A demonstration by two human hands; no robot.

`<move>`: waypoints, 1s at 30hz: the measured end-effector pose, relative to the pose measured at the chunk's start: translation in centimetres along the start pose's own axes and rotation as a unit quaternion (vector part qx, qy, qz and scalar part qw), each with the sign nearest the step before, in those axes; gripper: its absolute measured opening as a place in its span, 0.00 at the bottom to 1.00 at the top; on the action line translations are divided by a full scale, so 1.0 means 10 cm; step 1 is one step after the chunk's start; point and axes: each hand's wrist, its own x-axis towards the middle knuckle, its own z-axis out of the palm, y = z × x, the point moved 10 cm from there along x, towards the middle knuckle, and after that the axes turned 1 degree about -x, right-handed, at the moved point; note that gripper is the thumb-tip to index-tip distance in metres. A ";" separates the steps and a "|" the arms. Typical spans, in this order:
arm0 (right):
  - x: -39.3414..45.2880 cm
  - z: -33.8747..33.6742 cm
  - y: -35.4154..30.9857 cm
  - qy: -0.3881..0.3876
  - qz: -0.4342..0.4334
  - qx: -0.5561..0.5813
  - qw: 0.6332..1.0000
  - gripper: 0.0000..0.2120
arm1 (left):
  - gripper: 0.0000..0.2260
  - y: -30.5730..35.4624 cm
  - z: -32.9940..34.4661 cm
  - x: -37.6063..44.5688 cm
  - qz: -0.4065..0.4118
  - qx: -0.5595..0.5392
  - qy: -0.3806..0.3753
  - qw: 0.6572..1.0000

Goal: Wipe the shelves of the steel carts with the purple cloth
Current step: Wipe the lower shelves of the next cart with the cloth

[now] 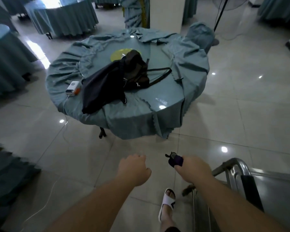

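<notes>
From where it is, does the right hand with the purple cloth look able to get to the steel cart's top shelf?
Probably yes: the right hand holding the purple cloth hangs beside the steel cart, with nothing between them.

Glossy tiled floor (241, 114), teal-draped round tables (124, 118), possibly dim hall

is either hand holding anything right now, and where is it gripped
The right hand grips the purple cloth, bunched up in its fist, with one end sticking out past the fingers. The left hand is curled and holds nothing.
</notes>
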 end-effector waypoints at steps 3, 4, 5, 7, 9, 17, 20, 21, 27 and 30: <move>0.52 -0.21 0.05 -0.010 0.003 0.003 1.000 0.17 | 0.24 0.08 -0.37 0.49 0.003 0.009 0.012 1.000; 0.69 -0.29 0.08 -0.021 0.002 0.009 1.000 0.17 | 0.24 0.11 -0.50 0.65 0.000 0.010 0.019 1.000; 0.83 -0.37 0.11 -0.034 0.002 0.020 0.999 0.17 | 0.24 0.16 -0.63 0.80 -0.003 0.012 0.024 1.000; 1.09 -0.59 0.18 -0.047 0.004 0.041 0.998 0.15 | 0.24 0.29 -0.88 1.08 -0.004 0.016 0.031 0.999; 1.38 -0.86 0.26 -0.042 0.002 0.050 0.998 0.13 | 0.23 0.44 -1.09 1.38 0.002 0.018 0.034 0.999; 2.29 -1.63 0.87 -0.016 0.055 0.110 0.992 0.15 | 0.19 1.17 -1.66 2.63 0.047 -0.009 -0.010 0.999; 2.65 -1.83 1.19 -0.014 0.101 0.113 0.988 0.17 | 0.19 1.55 -1.87 3.19 0.096 0.025 -0.022 0.995; 2.76 -1.91 1.31 -0.007 0.117 0.114 0.987 0.16 | 0.20 1.69 -1.95 3.39 0.114 0.034 -0.024 0.993; 3.19 -2.29 1.97 0.013 0.214 0.169 0.962 0.12 | 0.17 2.57 -2.32 4.36 0.216 0.102 -0.039 0.970; 3.24 -2.37 2.30 0.029 0.269 0.204 0.941 0.12 | 0.17 3.06 -2.42 4.71 0.259 0.137 -0.053 0.955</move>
